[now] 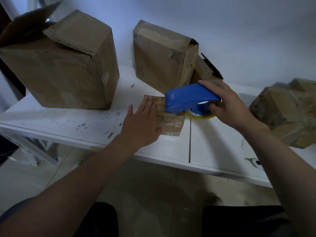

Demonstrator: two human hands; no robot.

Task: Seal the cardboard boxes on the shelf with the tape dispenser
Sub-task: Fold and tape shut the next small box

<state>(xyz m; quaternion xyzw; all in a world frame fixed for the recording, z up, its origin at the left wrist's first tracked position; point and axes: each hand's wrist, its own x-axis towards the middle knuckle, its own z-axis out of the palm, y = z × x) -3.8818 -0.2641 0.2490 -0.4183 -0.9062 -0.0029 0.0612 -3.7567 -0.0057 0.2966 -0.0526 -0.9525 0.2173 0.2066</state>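
Observation:
A small flat cardboard box lies on the white shelf, its top shiny with tape. My left hand presses flat on the box's left half, fingers straight. My right hand grips the blue tape dispenser, fingers curled under its handle. The dispenser's front edge touches the box top just right of my left fingertips. A roll of clear yellowish tape sits in the dispenser, low against the shelf.
A large box with a raised flap stands at the left. A medium box stands behind the dispenser, with a smaller opened box beside it. A crumpled taped box lies at the right. The shelf's front edge runs below my hands.

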